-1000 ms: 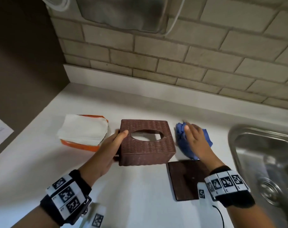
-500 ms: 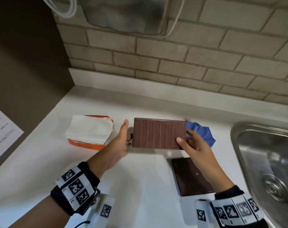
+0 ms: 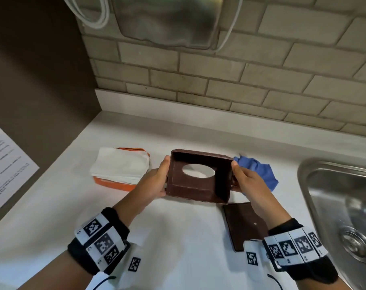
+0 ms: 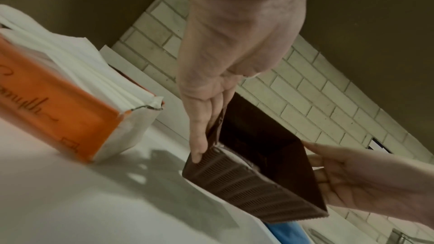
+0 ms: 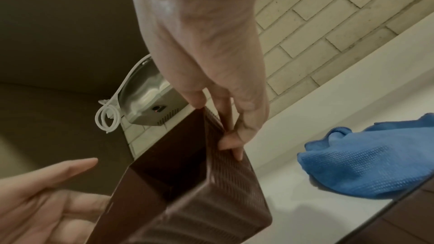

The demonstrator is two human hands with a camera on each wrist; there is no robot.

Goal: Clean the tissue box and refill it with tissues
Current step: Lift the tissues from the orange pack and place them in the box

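Both hands hold the brown woven tissue box (image 3: 199,191) (image 4: 258,192) (image 5: 223,192) just above the white counter, upside down. Its open underside faces me and the oval slot shows through. My left hand (image 3: 157,181) (image 4: 202,136) grips the left wall, thumb along the rim. On the right wall my right hand (image 3: 242,178) (image 5: 223,118) pinches the edge. The box is empty inside. An orange pack of white tissues (image 3: 119,168) (image 4: 58,114) lies to its left. A crumpled blue cloth (image 3: 259,170) (image 5: 366,162) lies behind my right hand.
The box's flat brown base panel (image 3: 242,225) lies on the counter under my right forearm. A steel sink (image 3: 341,206) is at the right edge. A metal hand dryer (image 3: 167,19) with a white cord hangs on the brick wall. A printed sheet (image 3: 6,164) is on the left wall.
The box stood upright on the counter with my right hand on the blue cloth. My right hand left the cloth and took the box. Both hands lifted and flipped it upside down.
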